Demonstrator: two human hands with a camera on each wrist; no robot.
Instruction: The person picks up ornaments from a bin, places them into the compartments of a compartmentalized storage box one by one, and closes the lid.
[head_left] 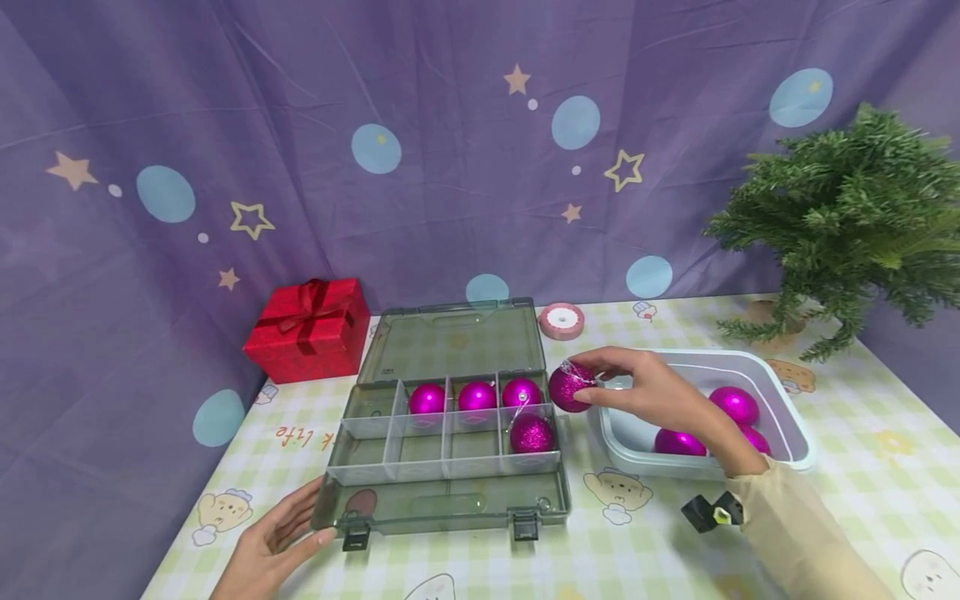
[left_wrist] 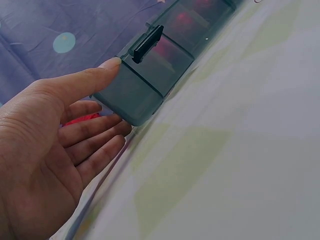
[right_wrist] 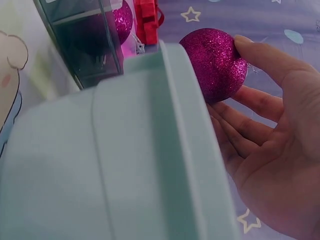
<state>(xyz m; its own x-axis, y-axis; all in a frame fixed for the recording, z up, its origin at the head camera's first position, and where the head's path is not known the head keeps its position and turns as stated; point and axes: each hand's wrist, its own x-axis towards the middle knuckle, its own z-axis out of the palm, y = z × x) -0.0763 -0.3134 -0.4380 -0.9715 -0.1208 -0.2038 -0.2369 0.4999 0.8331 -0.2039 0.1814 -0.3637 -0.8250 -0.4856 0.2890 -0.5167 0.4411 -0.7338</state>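
My right hand (head_left: 648,390) pinches a glittery magenta Christmas ball (head_left: 572,387) between thumb and fingers, above the gap between organizer box and tub. In the right wrist view the same ball (right_wrist: 212,65) shows beside the tub's rim. The grey see-through organizer box (head_left: 442,504) lies with its lid (head_left: 457,342) folded back. Three shiny magenta balls sit in its back row, one (head_left: 427,400) in the second compartment. A glittery ball (head_left: 532,434) sits in the front right compartment. My left hand (head_left: 273,537), fingers extended, touches the box's front left corner.
A pale blue tub (head_left: 798,442) on the right holds three magenta balls (head_left: 735,406). Behind stand a red gift box (head_left: 311,333), a pink ribbon roll (head_left: 562,321) and a small green tree (head_left: 855,225). A black object (head_left: 701,513) is near the right sleeve.
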